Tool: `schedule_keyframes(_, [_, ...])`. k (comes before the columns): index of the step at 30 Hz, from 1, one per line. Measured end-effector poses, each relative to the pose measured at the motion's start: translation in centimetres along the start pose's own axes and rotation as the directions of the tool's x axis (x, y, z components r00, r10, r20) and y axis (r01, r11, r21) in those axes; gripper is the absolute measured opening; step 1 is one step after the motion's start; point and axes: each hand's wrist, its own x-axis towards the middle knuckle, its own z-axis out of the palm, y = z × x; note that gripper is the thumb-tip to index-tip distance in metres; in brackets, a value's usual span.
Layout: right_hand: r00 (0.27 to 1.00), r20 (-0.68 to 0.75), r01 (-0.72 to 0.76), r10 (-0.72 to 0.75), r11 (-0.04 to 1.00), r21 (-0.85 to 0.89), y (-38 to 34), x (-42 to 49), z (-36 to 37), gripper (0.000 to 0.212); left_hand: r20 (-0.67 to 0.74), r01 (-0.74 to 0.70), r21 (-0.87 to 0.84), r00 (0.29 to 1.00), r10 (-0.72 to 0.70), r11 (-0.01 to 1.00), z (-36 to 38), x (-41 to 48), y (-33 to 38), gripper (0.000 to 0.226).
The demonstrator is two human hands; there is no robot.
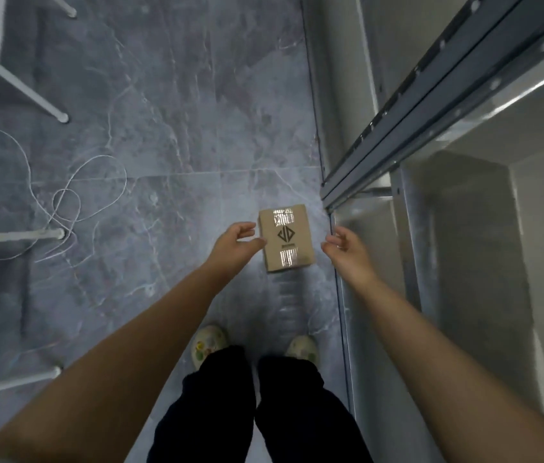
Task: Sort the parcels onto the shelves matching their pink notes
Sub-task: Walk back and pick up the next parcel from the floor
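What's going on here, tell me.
A person stands on a grey floor beside a metal shelf unit, reaching down with both bare hands toward a small cardboard box lying on the floor. The left hand is at the box's left edge, the right hand just off its right side; both are open. The box is not lifted yet. No pink note shows on it.

Grey marble floor [170,105] takes up most of the view. White cable [73,192] lies looped on it at the left, tangled around some white legs [13,235] standing there.
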Motion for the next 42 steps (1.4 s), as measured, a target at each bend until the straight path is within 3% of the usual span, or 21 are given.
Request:
schedule_keyframes(9, [1.000,0.009,-0.013,0.014,0.998,-0.065,12.8,14.2,6.2,0.051,0.090,0.003,0.237,0.996,-0.025,0.972,5.8,16.3,-13.2,0.052])
schedule_keyframes(14, [0.997,0.011,-0.070,0.073,0.983,-0.168,18.2,20.7,7.0,0.072,0.096,0.105,0.396,0.983,-0.155,0.912,8.8,23.2,-17.7,0.069])
schedule_keyframes(18, [0.989,0.060,-0.121,0.133,0.977,-0.173,21.2,23.4,8.2,0.073,0.212,0.161,0.243,0.953,-0.215,0.956,11.7,25.4,-19.7,0.063])
schedule_keyframes(22, [0.997,0.023,-0.072,0.077,0.986,-0.151,21.7,23.2,9.0,0.061,0.199,0.143,0.167,0.964,-0.175,0.976,12.6,25.1,-19.7,0.075])
schedule_keyframes(28, [0.999,0.017,0.049,-0.047,0.996,-0.079,15.3,16.1,8.5,0.060,0.111,0.071,0.024,0.991,-0.073,0.997,8.6,18.8,-14.0,0.072])
schedule_keyframes(37, [0.969,0.028,0.245,-0.245,0.969,-0.020,-4.9,-2.6,5.4,0.054,-0.031,-0.119,-0.088,0.993,0.117,0.989,-4.2,-0.8,2.2,0.065])
schedule_keyframes(42, [0.941,0.044,0.335,-0.335,0.942,0.013,-15.4,-12.7,3.0,0.054,-0.112,-0.266,-0.069,0.960,0.258,0.961,-10.5,-10.8,11.1,0.065])
